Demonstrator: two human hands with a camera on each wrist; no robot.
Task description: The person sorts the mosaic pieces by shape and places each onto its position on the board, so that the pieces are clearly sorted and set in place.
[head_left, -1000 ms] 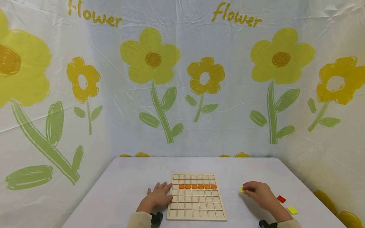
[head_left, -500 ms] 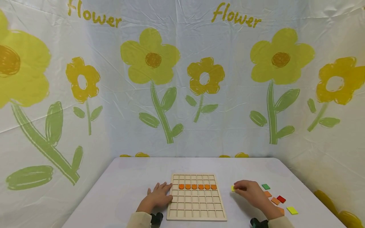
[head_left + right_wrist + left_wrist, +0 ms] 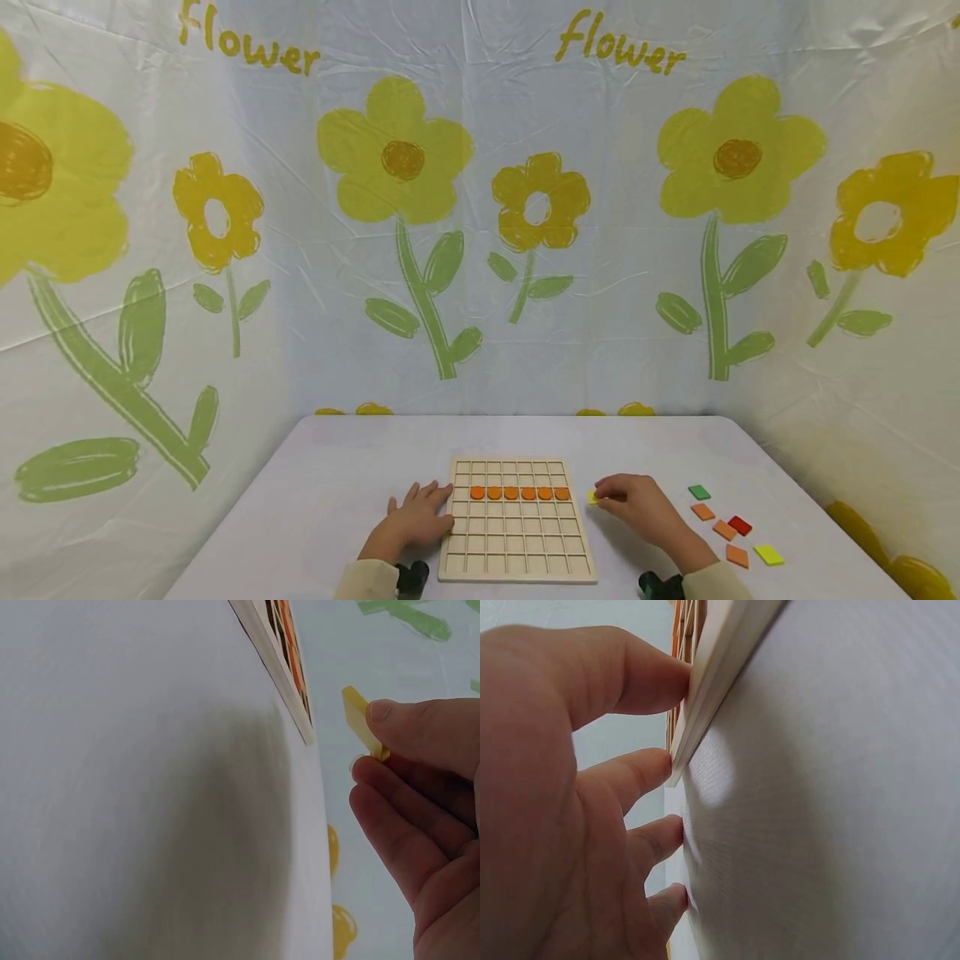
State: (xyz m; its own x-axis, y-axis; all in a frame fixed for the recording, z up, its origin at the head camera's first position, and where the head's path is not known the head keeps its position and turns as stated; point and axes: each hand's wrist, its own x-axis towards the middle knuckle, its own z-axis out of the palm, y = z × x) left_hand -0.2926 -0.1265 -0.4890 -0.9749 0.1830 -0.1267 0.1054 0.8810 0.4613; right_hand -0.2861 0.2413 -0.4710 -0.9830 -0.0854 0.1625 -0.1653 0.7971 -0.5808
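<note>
A wooden grid board (image 3: 516, 568) lies on the white table, with a row of round orange discs (image 3: 512, 493) set in its third row from the far end. My left hand (image 3: 411, 518) rests at the board's left side. In the left wrist view, the thumb (image 3: 656, 681) and a fingertip touch the board's edge, the fingers spread and nearly straight. Just right of the board, my right hand (image 3: 637, 505) pinches a yellow square tile (image 3: 360, 724) between thumb and fingers. The right wrist view shows this thin tile raised above the table.
Loose square tiles lie on the table (image 3: 360, 454) at right: a green tile (image 3: 699, 492), several orange tiles (image 3: 737, 556), a red tile (image 3: 740, 525) and a yellow one (image 3: 768, 555). A flower-printed cloth (image 3: 600, 333) hangs behind and at both sides.
My right hand has moved left toward the board with the yellow tile, uncovering the green and orange tiles behind it. My left hand has stayed at the board's edge.
</note>
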